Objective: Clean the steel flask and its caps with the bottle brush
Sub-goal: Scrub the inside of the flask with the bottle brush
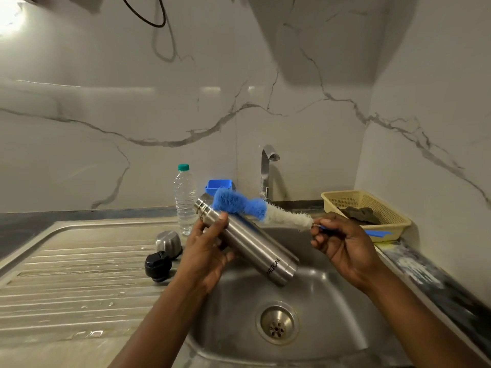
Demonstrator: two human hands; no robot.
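My left hand grips the steel flask near its open neck and holds it tilted over the sink basin, mouth up and to the left. My right hand pinches the blue handle of the bottle brush. Its blue and white bristles lie just behind the flask's neck, outside the mouth. The steel outer cap and the black inner cap sit on the ribbed drainboard, left of my left hand.
A clear plastic water bottle with a green cap stands behind the caps. A blue soap dish and the tap are at the back. A beige basket holding a dark scrub pad sits at the right.
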